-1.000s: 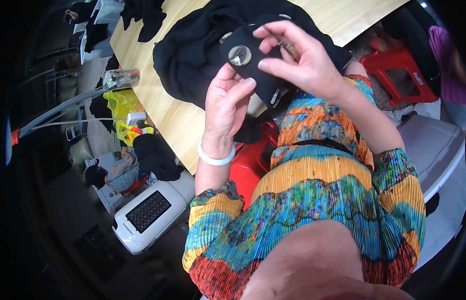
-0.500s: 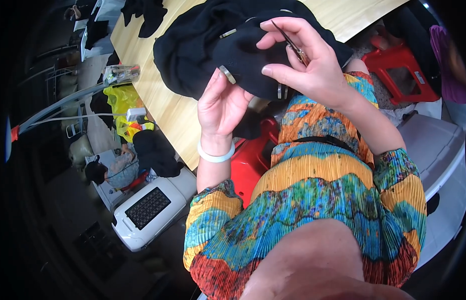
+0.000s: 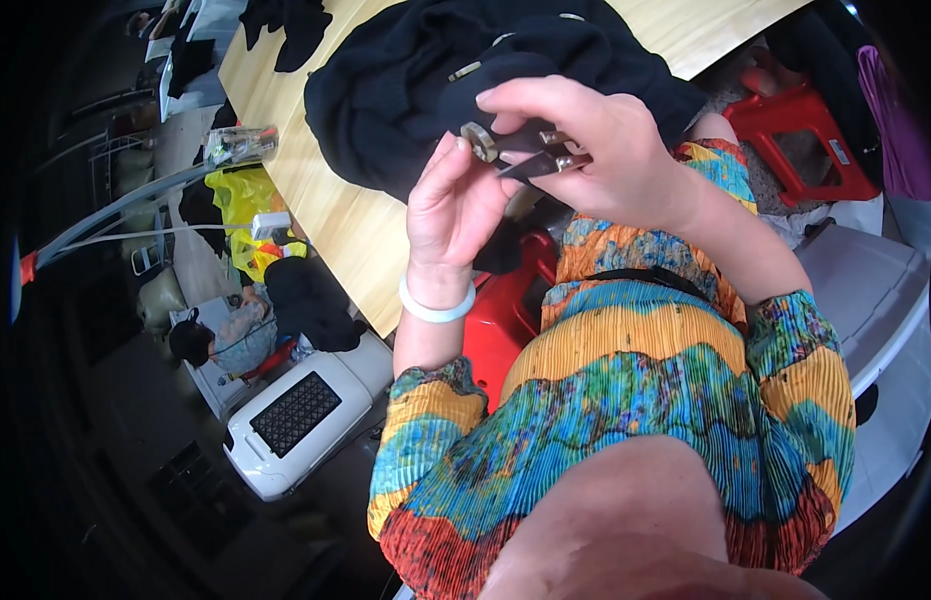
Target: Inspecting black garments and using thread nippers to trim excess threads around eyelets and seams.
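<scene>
A black knitted garment lies bunched over the table edge and reaches toward my lap. Several pale buttons, such as the flat button, show on it. Between the thumb and fingers of my left hand is a round, light brown-grey button, tilted up at the garment's near side. My right hand is closed around small dark thread snips. Their blades point left, just beside the button and the left fingertips. Whether they touch a thread is too small to tell.
The wooden table runs along the front. One red stool is below its edge, another red stool to the right. At left are a clear container, a yellow bag, a white machine and a seated person.
My right hand has come down and left, bringing the snips from upright beside the garment to the button. My left hand has shifted slightly right, turning the button's face more into view.
</scene>
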### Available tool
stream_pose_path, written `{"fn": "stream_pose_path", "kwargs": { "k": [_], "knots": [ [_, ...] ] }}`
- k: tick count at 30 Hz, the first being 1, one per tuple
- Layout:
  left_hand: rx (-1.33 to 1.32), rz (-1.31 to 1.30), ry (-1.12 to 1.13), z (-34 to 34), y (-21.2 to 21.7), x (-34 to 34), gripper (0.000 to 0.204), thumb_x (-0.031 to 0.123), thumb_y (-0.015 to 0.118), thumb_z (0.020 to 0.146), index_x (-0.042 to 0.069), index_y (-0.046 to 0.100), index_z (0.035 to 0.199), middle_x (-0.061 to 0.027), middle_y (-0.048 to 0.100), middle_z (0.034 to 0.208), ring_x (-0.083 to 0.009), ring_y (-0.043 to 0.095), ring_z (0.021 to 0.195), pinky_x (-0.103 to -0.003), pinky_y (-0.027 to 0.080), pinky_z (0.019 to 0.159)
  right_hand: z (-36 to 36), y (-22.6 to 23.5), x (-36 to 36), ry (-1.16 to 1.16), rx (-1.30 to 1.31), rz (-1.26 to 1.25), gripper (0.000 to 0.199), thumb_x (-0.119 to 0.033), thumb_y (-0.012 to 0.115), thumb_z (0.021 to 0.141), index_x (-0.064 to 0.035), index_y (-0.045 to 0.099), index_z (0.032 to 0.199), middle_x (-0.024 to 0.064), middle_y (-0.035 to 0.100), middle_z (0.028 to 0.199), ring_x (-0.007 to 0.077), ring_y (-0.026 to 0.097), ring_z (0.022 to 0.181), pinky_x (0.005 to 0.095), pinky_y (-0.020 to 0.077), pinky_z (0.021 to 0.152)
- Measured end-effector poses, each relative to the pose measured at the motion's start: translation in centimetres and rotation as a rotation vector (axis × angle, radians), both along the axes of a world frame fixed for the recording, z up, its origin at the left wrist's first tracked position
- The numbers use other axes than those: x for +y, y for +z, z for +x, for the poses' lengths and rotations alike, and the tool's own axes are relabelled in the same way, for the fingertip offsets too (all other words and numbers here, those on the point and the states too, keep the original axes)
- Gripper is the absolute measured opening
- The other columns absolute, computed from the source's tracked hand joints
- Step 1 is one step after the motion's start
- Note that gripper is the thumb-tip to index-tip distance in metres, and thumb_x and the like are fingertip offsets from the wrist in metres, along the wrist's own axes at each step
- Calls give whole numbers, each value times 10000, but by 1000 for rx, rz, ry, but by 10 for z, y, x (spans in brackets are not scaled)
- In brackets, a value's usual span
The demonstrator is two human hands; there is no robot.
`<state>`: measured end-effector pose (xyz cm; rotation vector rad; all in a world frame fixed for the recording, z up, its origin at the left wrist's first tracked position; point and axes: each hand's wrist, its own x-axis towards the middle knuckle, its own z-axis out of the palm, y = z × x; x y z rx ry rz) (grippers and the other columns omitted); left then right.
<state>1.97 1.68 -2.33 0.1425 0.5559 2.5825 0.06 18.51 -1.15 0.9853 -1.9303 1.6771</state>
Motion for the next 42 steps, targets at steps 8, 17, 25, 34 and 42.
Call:
{"fn": "stream_pose_path", "kwargs": {
  "k": [8, 17, 25, 34, 42],
  "knots": [
    [-105, -401, 137, 2, 14, 3, 198, 89, 504, 836, -15, 522, 1004, -125, 574, 951, -195, 558, 881, -321, 450, 793, -8, -13, -2, -165, 232, 106, 396, 46, 598, 607, -74, 517, 977, 37, 578, 771, 177, 583, 576, 242, 473, 478],
    [77, -653, -14, -1, 16, -13, 211, 19, 568, 777, -19, 536, 982, -109, 591, 793, -127, 563, 583, -191, 458, 503, -12, 1, 6, -131, 46, 33, 300, 43, 560, 675, -62, 520, 954, 57, 558, 743, 188, 592, 647, 246, 482, 546],
    [89, -431, 170, 8, 9, 0, 230, -3, 570, 763, -10, 528, 990, -139, 584, 829, -204, 587, 634, -239, 484, 515, 8, -7, 19, -2, -386, -311, 228, -75, 543, 814, -16, 465, 1021, 45, 538, 730, 81, 537, 677, 202, 432, 605],
    [103, -363, 190, 9, 5, 8, 252, 50, 618, 745, 9, 531, 978, -138, 580, 821, -223, 572, 633, -274, 475, 520, 38, -9, 21, 107, -483, -148, 165, -98, 552, 819, -13, 491, 947, 29, 546, 644, 83, 532, 562, 203, 413, 515],
    [147, -368, 169, 11, 0, 10, 250, 71, 654, 712, 5, 546, 928, -135, 578, 789, -225, 558, 605, -283, 463, 531, 40, -10, 18, 58, -414, -98, 141, -87, 573, 791, -22, 512, 900, 40, 555, 636, 131, 554, 547, 223, 417, 503]
  ]
}}
